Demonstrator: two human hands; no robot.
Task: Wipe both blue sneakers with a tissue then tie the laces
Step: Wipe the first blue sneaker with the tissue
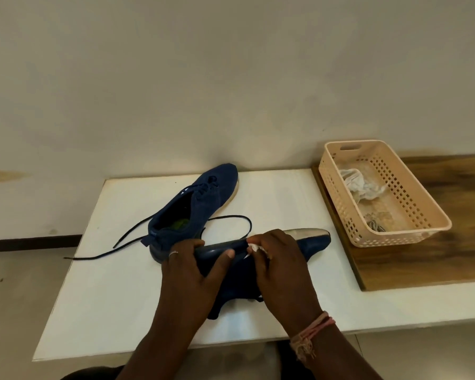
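Near the front edge of the white bench, a blue sneaker turned on its side, pale sole facing away toward the wall, toe pointing toward the basket. Left hand gripping the heel end of that sneaker, thumb along the near side, fingers curled over the sole edge, a ring on one finger. Right hand just beside the left, toward the basket, pinching a crumpled white tissue against the rim of the sole, fingers curled round it; pinkish threads tied at the wrist. Behind the held sneaker, nearer the wall, a second blue sneaker standing upright on its sole, heel touching or nearly touching the held one, toe angled toward the wall. Dark laces of that second sneaker untied, trailing loose across the bench away from the basket and looping once toward the held sneaker. Beyond the held sneaker's toe, a peach plastic basket with perforated walls, resting on a wooden board that adjoins the bench. Inside the basket, a crumpled white tissue wad at the wall end and a small greyish scrap at the near end, too blurred to identify.
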